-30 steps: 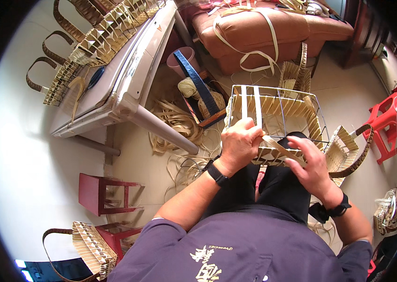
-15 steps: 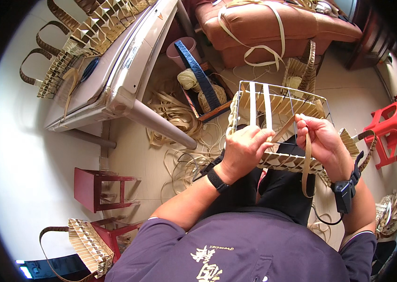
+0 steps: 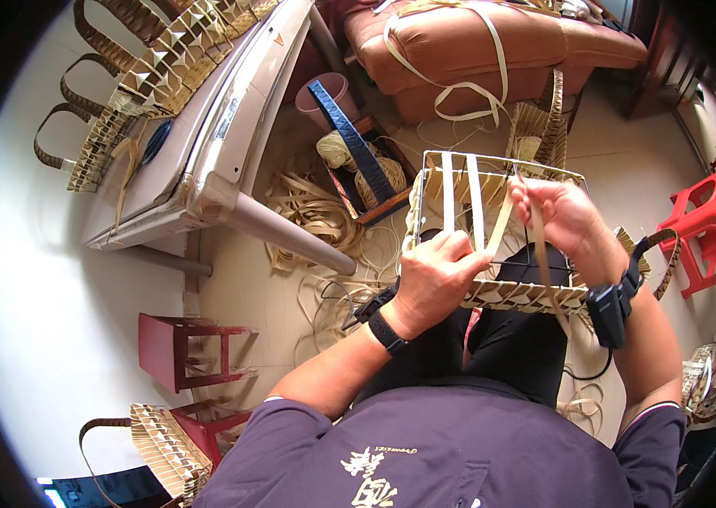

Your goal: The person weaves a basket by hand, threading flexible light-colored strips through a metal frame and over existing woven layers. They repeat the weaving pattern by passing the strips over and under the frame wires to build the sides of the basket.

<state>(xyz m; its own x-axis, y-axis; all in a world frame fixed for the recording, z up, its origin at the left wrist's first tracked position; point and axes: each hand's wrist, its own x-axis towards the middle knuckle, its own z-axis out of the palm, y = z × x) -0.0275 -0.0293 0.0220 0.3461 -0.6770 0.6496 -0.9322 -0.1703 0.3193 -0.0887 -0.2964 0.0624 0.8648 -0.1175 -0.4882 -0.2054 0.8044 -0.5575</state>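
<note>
A rectangular basket [image 3: 527,297] with a dark wire frame and woven pale strips along its sides rests over my lap. Two white strips [image 3: 474,199] run across its open top, side by side. My left hand [image 3: 436,275] is closed at their near ends and pinches a flat tan weaving strip [image 3: 502,222] against the near side. That strip slants up to my right hand [image 3: 558,218], whose fingers grip it near the far wire. Its loose tail hangs below my right hand, across the near rim. My fingers partly hide the basket's middle.
A blue-handled box [image 3: 364,161] with balls of cord stands ahead, beside a pile of strips [image 3: 311,216]. At left is a table [image 3: 205,182] bearing finished baskets. A brown sofa [image 3: 493,51], red plastic stool [image 3: 696,229] and dark-red wooden stool [image 3: 163,351] surround me.
My right hand has moved up and left, toward the far wire, and the strip now stands steeper. The left hand has shifted slightly down and left. The view has moved a little.
</note>
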